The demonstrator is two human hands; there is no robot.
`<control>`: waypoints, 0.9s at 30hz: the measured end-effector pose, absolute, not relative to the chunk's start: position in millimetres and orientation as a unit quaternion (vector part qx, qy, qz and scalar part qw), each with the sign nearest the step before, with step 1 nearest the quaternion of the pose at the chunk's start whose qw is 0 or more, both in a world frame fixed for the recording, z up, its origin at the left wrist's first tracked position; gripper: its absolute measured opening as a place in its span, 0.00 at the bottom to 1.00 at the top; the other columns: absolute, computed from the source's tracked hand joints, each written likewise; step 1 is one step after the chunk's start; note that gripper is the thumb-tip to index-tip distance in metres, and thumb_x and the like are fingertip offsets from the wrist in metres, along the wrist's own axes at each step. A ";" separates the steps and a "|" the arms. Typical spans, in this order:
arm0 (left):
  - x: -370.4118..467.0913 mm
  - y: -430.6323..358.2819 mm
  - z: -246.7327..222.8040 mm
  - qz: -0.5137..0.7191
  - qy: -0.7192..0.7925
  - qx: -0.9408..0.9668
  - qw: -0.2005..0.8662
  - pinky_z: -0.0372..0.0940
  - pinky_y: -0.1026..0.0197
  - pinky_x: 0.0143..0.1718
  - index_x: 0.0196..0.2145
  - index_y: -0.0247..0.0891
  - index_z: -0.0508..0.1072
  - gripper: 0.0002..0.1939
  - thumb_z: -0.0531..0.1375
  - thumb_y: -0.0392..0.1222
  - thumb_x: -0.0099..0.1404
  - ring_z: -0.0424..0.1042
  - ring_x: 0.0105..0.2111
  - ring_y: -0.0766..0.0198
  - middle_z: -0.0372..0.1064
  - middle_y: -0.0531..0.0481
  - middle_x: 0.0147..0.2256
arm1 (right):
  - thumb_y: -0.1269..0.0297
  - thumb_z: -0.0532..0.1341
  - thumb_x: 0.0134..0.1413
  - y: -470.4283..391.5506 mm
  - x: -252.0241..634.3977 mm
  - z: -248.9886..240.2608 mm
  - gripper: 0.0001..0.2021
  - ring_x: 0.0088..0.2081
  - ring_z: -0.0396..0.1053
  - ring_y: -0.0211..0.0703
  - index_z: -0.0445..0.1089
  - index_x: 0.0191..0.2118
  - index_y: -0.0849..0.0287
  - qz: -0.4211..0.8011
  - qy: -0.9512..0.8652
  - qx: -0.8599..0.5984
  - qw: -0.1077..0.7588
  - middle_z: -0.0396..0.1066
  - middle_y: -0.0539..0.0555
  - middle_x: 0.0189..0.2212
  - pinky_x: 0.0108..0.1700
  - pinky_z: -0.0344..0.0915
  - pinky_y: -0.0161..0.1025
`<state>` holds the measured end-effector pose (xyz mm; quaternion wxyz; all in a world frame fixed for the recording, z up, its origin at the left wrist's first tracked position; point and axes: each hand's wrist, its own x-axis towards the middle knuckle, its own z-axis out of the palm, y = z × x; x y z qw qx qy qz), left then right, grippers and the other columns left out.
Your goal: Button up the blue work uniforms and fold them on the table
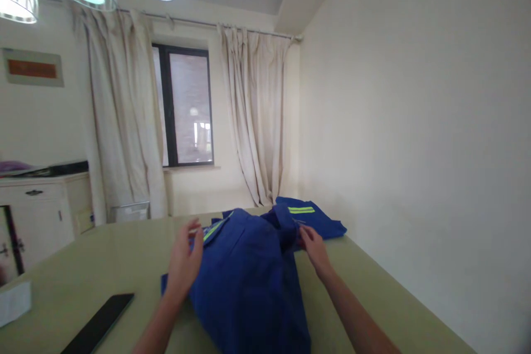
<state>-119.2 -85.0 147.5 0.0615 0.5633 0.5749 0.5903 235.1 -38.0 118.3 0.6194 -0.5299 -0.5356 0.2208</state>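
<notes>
A blue work jacket with yellow-green reflective stripes lies bunched up in front of me and hangs toward my body. At its left side is my left hand, thumb and fingers apart, close to a striped part of the cloth. My right hand pinches the jacket's edge on the right between thumb and fingers. Behind that hand, a folded blue garment with a similar stripe rests near the table's right edge. The jacket hides part of this garment.
The pale green table stretches out under everything. A black phone-like slab lies at the front left, with a white paper-like piece further left. A white cabinet stands beyond the left side, and a wall runs along the right.
</notes>
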 end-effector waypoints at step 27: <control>-58.8 -119.1 6.8 0.294 0.580 0.754 -0.095 0.61 0.52 0.61 0.61 0.41 0.69 0.23 0.53 0.44 0.71 0.69 0.58 0.53 0.71 0.43 0.59 | 0.54 0.58 0.61 -76.2 199.7 13.3 0.25 0.62 0.64 0.56 0.70 0.61 0.56 0.120 -0.745 -0.559 0.342 0.67 0.61 0.63 0.64 0.58 0.50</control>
